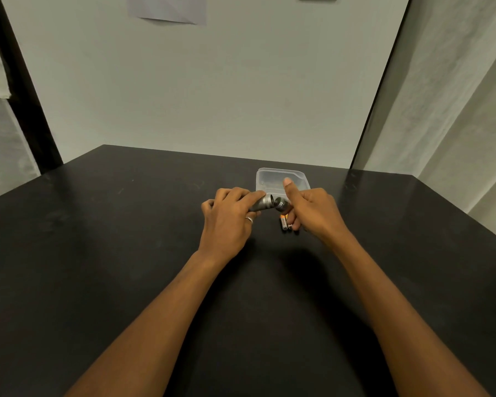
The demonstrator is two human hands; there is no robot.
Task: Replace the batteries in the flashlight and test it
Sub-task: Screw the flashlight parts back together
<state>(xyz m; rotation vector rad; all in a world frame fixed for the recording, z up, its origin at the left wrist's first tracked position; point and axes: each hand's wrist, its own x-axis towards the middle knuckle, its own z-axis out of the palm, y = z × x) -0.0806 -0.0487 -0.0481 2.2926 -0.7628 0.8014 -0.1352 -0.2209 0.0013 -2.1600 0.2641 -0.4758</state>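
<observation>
The grey metal cylindrical flashlight (260,204) was held over the black worktop (126,224) by the left grip (229,219), long axis left-to-right, open end rightward, where its dark round cap (281,204) was pinched by the right grip (312,213).

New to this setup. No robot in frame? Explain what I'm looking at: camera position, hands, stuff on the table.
No robot here: a person works with bare hands. The single picture comes from a wide-angle camera worn on the head, looking forward and down. The left hand holds the silver flashlight body. The right hand, thumb raised, holds the dark end piece, tilted at the body's open end. Orange-marked batteries show under the right fingers; whether they are held or lie on the black table I cannot tell. A clear plastic container stands just behind the hands.
</observation>
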